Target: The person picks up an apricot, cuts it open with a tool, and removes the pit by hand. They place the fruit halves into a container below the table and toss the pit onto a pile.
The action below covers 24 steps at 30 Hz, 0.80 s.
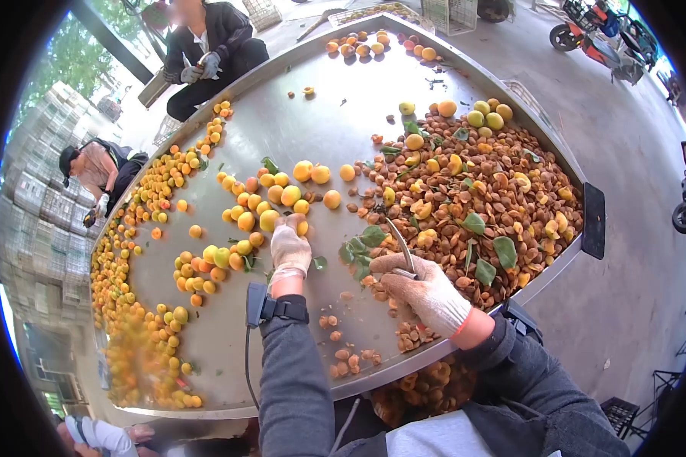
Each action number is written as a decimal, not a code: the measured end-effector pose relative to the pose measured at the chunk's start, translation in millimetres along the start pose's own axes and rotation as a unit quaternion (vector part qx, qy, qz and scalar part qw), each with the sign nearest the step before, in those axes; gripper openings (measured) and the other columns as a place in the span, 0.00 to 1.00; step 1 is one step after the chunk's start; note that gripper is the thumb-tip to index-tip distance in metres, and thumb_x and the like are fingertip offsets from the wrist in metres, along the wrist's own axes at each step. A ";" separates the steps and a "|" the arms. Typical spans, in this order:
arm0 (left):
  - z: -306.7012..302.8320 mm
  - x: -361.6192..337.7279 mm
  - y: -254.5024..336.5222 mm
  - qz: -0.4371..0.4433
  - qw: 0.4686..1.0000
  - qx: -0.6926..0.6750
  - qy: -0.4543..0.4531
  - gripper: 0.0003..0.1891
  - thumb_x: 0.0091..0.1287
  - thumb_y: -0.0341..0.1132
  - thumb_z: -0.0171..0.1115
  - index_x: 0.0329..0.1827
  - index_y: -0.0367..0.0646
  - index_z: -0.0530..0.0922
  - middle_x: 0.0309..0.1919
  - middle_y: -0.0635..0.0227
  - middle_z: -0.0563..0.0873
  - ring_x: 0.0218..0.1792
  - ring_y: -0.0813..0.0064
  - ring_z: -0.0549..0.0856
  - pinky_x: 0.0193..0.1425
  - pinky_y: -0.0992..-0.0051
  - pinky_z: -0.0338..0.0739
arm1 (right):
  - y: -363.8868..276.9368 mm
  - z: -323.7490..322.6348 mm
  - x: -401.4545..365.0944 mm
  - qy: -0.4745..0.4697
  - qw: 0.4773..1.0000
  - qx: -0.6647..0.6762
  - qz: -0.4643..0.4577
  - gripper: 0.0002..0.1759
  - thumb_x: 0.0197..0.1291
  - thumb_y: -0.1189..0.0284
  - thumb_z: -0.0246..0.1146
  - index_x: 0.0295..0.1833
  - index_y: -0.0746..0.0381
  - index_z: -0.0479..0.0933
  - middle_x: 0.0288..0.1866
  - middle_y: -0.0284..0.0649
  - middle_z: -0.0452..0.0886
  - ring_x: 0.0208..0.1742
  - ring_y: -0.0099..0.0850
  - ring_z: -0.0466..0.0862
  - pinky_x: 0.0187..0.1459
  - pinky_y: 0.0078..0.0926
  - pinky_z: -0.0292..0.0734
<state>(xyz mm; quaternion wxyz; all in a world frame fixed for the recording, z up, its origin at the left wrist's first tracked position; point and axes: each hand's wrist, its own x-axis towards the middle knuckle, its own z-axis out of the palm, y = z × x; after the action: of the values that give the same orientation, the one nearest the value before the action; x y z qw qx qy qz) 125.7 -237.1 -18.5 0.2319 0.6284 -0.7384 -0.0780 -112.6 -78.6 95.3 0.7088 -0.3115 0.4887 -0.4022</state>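
Note:
My left hand (290, 247), in a pale glove, reaches into a cluster of apricots (268, 221) mid-table. Its fingers are closed at an apricot (302, 228), partly hidden by the glove. My right hand (423, 293), in a stained white glove, grips a curved knife (402, 245) whose metal blade points up and away from me. Just beyond that hand lies a large heap of brown apricot pits (465, 209), mixed with split yellow pieces and green leaves (504, 252). A few loose pits (348, 361) lie between my forearms.
The metal table (324, 286) has a raised rim. Many apricots (122, 282) line its left side. Across the table a gloved person (213, 46) sits; another person (103, 175) bends at the left. Below the near rim is a container of apricot pieces (427, 388). Scooters (606, 42) stand behind.

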 end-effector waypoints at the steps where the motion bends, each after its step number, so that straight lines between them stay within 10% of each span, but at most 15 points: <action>1: -5.1 -3.1 3.7 -0.038 0.999 -0.010 -0.014 0.22 0.52 0.20 0.59 0.53 0.45 0.80 0.47 0.54 0.82 0.50 0.54 0.81 0.58 0.66 0.75 | 0.3 -0.1 0.9 0.020 1.000 -0.023 -0.006 0.16 0.65 0.71 0.58 0.56 0.64 0.78 0.23 0.26 0.74 0.22 0.15 0.72 0.23 0.14 0.68; 3: -15.5 -17.4 15.4 -0.035 0.999 -0.027 -0.012 0.23 0.54 0.21 0.61 0.55 0.42 0.79 0.45 0.57 0.83 0.47 0.58 0.83 0.54 0.68 0.78 | 16.0 -1.7 11.3 0.025 0.996 -0.064 -0.048 0.15 0.64 0.72 0.59 0.54 0.63 0.80 0.26 0.27 0.76 0.24 0.15 0.74 0.25 0.14 0.70; 4: -22.0 -25.7 23.7 -0.131 0.960 -0.242 -0.043 0.22 0.56 0.22 0.63 0.56 0.40 0.78 0.46 0.59 0.83 0.46 0.61 0.84 0.53 0.69 0.79 | 22.5 -2.1 15.4 0.030 0.990 -0.107 -0.087 0.13 0.64 0.72 0.60 0.52 0.61 0.81 0.29 0.28 0.79 0.25 0.14 0.75 0.27 0.14 0.72; 8: -62.1 -84.6 63.7 -0.226 0.681 -0.690 -0.097 0.26 0.62 0.29 0.68 0.64 0.37 0.72 0.48 0.61 0.82 0.47 0.67 0.84 0.51 0.69 0.83 | 16.6 7.5 8.4 0.018 0.976 -0.199 -0.086 0.13 0.60 0.75 0.62 0.50 0.62 0.83 0.36 0.33 0.84 0.34 0.16 0.79 0.37 0.18 0.76; 9: -65.0 -97.1 65.6 -0.228 0.681 -0.689 -0.094 0.26 0.62 0.29 0.68 0.64 0.37 0.72 0.48 0.61 0.82 0.47 0.67 0.84 0.51 0.69 0.83 | 20.6 8.1 9.2 0.014 0.976 -0.200 -0.085 0.13 0.60 0.75 0.62 0.50 0.62 0.83 0.36 0.33 0.84 0.34 0.16 0.79 0.37 0.18 0.76; 11: -68.8 -117.2 69.5 -0.220 0.567 -0.785 -0.115 0.26 0.60 0.26 0.70 0.62 0.35 0.73 0.45 0.62 0.84 0.43 0.68 0.85 0.51 0.69 0.84 | 32.4 8.6 12.4 -0.038 0.958 -0.243 -0.149 0.15 0.57 0.74 0.61 0.50 0.62 0.83 0.44 0.47 0.86 0.41 0.34 0.86 0.46 0.28 0.79; 15: -60.7 -138.3 87.0 -0.161 0.535 -0.826 -0.075 0.29 0.56 0.33 0.76 0.61 0.35 0.75 0.43 0.62 0.85 0.42 0.70 0.85 0.49 0.73 0.81 | 32.5 19.3 2.1 -0.053 0.951 -0.281 -0.116 0.14 0.55 0.74 0.60 0.46 0.62 0.84 0.40 0.49 0.86 0.41 0.39 0.87 0.45 0.30 0.79; 17: -58.0 -142.4 85.9 -0.166 0.563 -0.806 -0.073 0.29 0.58 0.37 0.74 0.61 0.37 0.75 0.40 0.62 0.85 0.40 0.68 0.84 0.45 0.72 0.80 | 34.1 19.3 0.2 -0.063 0.942 -0.303 -0.128 0.14 0.55 0.76 0.62 0.47 0.64 0.83 0.38 0.41 0.87 0.39 0.23 0.83 0.44 0.25 0.79; 19: -56.9 -145.3 86.6 -0.173 0.590 -0.785 -0.072 0.29 0.59 0.42 0.73 0.61 0.38 0.76 0.38 0.62 0.85 0.38 0.66 0.84 0.41 0.70 0.79 | 40.3 20.3 -0.4 -0.072 0.941 -0.286 -0.163 0.13 0.54 0.74 0.60 0.44 0.61 0.84 0.36 0.50 0.85 0.38 0.41 0.87 0.43 0.32 0.80; 24: -65.4 -147.4 92.3 -0.164 0.654 -0.736 -0.062 0.27 0.58 0.41 0.74 0.58 0.38 0.78 0.37 0.61 0.86 0.37 0.71 0.84 0.33 0.78 0.77 | 40.2 22.3 2.3 -0.089 0.914 -0.354 -0.179 0.13 0.53 0.76 0.59 0.44 0.61 0.84 0.36 0.47 0.86 0.38 0.40 0.87 0.43 0.32 0.80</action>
<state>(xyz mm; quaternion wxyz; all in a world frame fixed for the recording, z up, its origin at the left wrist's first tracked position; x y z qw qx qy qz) 87.3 -65.2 40.6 0.5561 0.3559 -0.3366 -0.6715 -80.4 -60.1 68.0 0.5088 -0.6586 0.4700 -0.2941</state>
